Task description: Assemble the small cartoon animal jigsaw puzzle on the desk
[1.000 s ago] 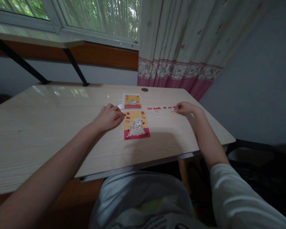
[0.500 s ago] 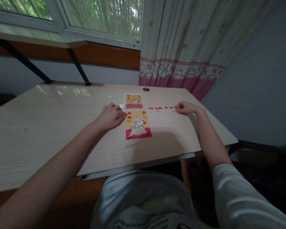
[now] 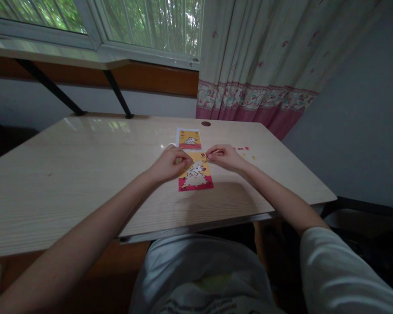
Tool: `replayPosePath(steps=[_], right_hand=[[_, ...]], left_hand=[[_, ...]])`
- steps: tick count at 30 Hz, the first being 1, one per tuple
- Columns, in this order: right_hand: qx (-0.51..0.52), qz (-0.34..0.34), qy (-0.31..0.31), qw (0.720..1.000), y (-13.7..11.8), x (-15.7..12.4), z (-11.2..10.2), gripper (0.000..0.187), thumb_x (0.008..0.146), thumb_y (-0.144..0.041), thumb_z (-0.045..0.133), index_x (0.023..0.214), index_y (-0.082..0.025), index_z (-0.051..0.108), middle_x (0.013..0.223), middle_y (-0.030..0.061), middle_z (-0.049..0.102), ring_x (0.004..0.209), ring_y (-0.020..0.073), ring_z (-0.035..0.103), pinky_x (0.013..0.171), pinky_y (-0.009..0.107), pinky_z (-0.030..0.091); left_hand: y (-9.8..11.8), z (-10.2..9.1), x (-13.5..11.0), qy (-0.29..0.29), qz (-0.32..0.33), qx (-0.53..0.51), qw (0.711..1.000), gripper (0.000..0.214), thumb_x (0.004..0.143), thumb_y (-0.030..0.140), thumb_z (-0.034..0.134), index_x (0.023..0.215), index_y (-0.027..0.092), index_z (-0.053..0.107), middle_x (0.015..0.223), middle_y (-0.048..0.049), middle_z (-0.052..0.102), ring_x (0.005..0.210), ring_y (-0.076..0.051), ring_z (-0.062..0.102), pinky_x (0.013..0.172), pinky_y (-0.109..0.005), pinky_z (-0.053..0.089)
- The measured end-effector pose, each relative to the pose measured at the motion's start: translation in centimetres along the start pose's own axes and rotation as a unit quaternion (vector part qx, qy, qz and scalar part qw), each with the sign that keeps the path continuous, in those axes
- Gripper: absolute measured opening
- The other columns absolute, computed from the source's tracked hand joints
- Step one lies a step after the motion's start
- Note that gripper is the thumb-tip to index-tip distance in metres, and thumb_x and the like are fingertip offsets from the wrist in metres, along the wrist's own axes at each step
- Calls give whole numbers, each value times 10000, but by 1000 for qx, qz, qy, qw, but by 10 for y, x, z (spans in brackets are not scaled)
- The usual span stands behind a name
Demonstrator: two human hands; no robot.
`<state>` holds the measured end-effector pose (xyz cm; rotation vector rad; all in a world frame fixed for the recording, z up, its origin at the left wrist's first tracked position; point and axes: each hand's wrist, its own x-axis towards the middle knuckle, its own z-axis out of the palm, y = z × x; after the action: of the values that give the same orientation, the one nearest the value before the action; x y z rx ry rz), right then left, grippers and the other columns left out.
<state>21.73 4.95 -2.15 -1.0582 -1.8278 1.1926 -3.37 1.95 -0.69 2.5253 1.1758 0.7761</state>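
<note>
A yellow and red jigsaw puzzle (image 3: pixel 207 179) lies flat on the table, partly assembled, with a bare gap in its lower middle and a white cartoon animal above it. My left hand (image 3: pixel 172 163) rests over its upper left side, thumb and fingers pressed together; whatever is between them is hidden. At the upper right edge, my right hand (image 3: pixel 225 157) is closed in a pinch on a small puzzle piece (image 3: pixel 209 157), only a bit of which shows. Just behind the puzzle lies a reference picture (image 3: pixel 190 138) with a similar design.
Several loose red pieces (image 3: pixel 245 148) and yellowish pieces (image 3: pixel 254 157) lie right of my right hand, which partly hides them. The pale wooden table (image 3: pixel 85 183) has a round brown cable hole (image 3: pixel 206 124) at the back. A curtain (image 3: pixel 249 87) hangs behind it.
My right hand has moved left from the loose pieces to the puzzle, carrying a piece. My left hand has shifted right, from the puzzle's edge to over its upper left part.
</note>
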Motion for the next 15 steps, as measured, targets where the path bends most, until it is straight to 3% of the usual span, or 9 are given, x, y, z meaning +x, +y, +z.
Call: replayPosePath(steps=[5, 15], right_hand=[[107, 6, 8, 994, -1, -3, 32, 221, 696, -312, 739, 863, -188, 665, 749, 13, 683, 733, 146, 665, 754, 330, 566], [124, -43, 9, 991, 0, -6, 44, 262, 715, -365, 744, 893, -191, 662, 791, 18, 696, 725, 138, 671, 725, 309, 568]], left_hand=[[13, 11, 2, 33, -18, -83, 996, 215, 829, 326, 567, 791, 192, 732, 811, -55, 721, 844, -208, 602, 835, -388, 448], [11, 17, 5, 71, -96, -164, 979, 128, 745, 265, 632, 718, 176, 721, 713, -31, 679, 744, -176, 586, 741, -333, 452]])
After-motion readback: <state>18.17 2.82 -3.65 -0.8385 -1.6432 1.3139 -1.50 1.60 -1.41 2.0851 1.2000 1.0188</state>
